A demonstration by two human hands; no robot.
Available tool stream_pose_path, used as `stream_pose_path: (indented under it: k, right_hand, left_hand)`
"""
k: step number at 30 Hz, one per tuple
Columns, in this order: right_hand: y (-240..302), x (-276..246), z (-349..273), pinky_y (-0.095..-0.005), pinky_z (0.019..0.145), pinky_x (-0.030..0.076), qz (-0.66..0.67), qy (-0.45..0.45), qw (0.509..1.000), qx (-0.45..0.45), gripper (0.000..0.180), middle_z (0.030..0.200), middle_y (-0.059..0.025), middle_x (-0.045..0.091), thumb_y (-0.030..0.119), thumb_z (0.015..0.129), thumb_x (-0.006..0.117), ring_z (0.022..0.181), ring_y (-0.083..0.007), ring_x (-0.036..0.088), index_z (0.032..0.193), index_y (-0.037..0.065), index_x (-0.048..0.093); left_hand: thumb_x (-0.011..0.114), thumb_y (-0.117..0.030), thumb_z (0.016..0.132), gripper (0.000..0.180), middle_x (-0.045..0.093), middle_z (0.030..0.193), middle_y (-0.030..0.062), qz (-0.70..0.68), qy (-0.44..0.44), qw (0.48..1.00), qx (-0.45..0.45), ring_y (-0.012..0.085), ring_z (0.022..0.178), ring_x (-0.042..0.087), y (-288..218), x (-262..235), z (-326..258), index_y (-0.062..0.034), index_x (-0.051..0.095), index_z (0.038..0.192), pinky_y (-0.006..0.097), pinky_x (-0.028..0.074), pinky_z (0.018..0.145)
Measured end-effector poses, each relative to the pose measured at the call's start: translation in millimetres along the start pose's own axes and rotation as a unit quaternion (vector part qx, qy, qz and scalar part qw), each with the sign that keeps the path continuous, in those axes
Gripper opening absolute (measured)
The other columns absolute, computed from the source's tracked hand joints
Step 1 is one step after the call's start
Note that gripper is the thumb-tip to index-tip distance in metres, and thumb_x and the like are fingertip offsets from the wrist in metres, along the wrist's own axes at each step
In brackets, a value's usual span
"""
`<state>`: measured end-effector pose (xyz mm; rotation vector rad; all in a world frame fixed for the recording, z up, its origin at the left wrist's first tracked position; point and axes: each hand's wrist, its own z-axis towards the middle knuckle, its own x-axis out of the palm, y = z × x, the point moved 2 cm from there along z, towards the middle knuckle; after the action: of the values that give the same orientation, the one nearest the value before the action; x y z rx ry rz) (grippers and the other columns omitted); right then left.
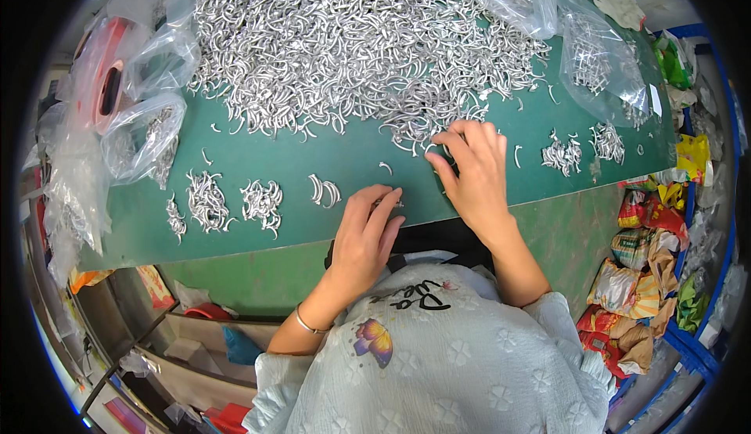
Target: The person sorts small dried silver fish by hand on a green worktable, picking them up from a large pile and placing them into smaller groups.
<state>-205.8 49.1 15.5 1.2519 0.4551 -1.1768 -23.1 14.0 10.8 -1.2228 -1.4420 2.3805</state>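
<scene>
A broad heap of small curved silver metal pieces (336,43) covers the far part of the green table (297,152). At the heap's near edge is my right hand (477,172), fingers bent, with a curved piece between thumb and index fingertip. My left hand (364,234) rests near the table's front edge, its fingers curled over small metal bits that show only partly at the fingertips. Beyond it lies a single curved piece (386,168). A few longer curved pieces (325,190) lie left of that hand.
Small sorted piles sit at the left, including one pile (206,201) and another pile (262,205); two more, such as this pile (562,154), lie at the right. Clear plastic bags (145,140) flank the heap. Shelving with colourful packets (626,289) stands at the right.
</scene>
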Motion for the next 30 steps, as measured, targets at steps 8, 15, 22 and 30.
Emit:
stream_pose_path:
  k: [8, 15, 22, 30]
  right_hand:
    - [11, 4, -6, -0.0387, 0.078, 0.035, 0.018, 0.005, 0.999, -0.04, 0.014, 0.092, -0.0039, 0.055, 0.009, 0.076, 0.073, 0.089, -0.024, 0.05, 0.084, 0.006, 0.062]
    - [20, 3, -11, -0.0381, 0.078, 0.036, 0.125, 0.056, 0.99, -0.037, 0.011, 0.092, -0.0054, 0.057, 0.01, 0.078, 0.072, 0.089, -0.025, 0.052, 0.085, 0.006, 0.064]
    - [-5, 4, 15, -0.0378, 0.077, 0.036, 0.007, 0.002, 1.0, -0.016, 0.012, 0.093, -0.0057, 0.057, 0.006, 0.078, 0.071, 0.09, -0.0257, 0.052, 0.087, 0.006, 0.064]
    - [-26, -5, 13, -0.0376, 0.078, 0.037, 0.047, -0.039, 0.997, -0.049, 0.015, 0.093, -0.0042, 0.058, 0.004, 0.075, 0.072, 0.09, -0.0245, 0.052, 0.087, 0.007, 0.063]
  left_hand:
    - [0.069, 0.006, 0.076, 0.04, 0.057, 0.116, 0.0165, 0.037, 0.024, 0.998, 0.04, 0.0347, 0.107, 0.056, 9, -3, -7, 0.0032, 0.06, 0.115, 0.042, 0.048, 0.089]
    - [0.067, 0.009, 0.074, 0.045, 0.058, 0.121, 0.0156, 0.014, -0.021, 1.0, 0.014, 0.0346, 0.108, 0.055, 6, 1, -6, 0.0008, 0.06, 0.118, 0.041, 0.046, 0.092]
    - [0.058, 0.008, 0.069, 0.05, 0.057, 0.119, 0.014, 0.091, 0.054, 0.992, 0.065, 0.033, 0.106, 0.053, 5, 7, 0, 0.0017, 0.061, 0.118, 0.042, 0.045, 0.086]
    - [0.067, 0.007, 0.074, 0.035, 0.058, 0.109, 0.0136, 0.071, 0.042, 0.996, 0.045, 0.0339, 0.102, 0.054, 3, 7, 2, -0.0012, 0.066, 0.107, 0.042, 0.046, 0.086]
